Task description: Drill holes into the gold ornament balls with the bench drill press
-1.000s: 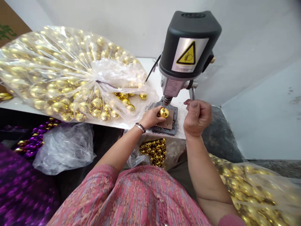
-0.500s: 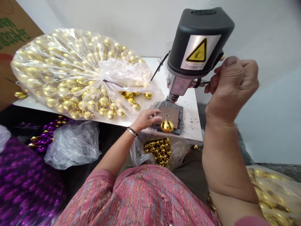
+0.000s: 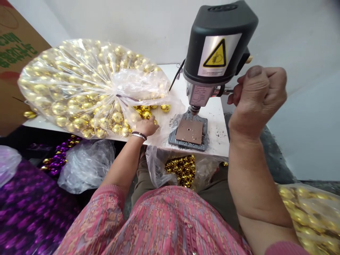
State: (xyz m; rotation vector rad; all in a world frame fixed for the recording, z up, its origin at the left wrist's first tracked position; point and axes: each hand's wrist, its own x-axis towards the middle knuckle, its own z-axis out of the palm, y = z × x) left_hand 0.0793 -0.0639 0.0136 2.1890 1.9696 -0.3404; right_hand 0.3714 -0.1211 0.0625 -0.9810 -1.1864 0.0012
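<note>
My left hand [image 3: 146,126] reaches to the mouth of a big clear bag [image 3: 66,88] of gold balls, its fingers over a gold ball [image 3: 146,114]; whether they grip one is hidden. My right hand [image 3: 259,101] is closed round the handle [image 3: 227,92] at the side of a black drill press [image 3: 220,46]. Under the drill chuck [image 3: 195,109] a brown plate [image 3: 189,131] with a small hole lies on the grey base [image 3: 172,140], with no ball on it.
Below the table edge hangs a clear bag of small gold balls [image 3: 183,170]. Purple balls [image 3: 29,209] fill a bag at the left, near a crumpled clear bag [image 3: 85,170]. Another bag of gold balls [image 3: 313,216] is at the lower right; a cardboard box [image 3: 16,71] stands far left.
My left hand has moved left from the drill base to the big bag's opening. The gold ball at the plate's front edge is gone from there. My right hand stays on the handle.
</note>
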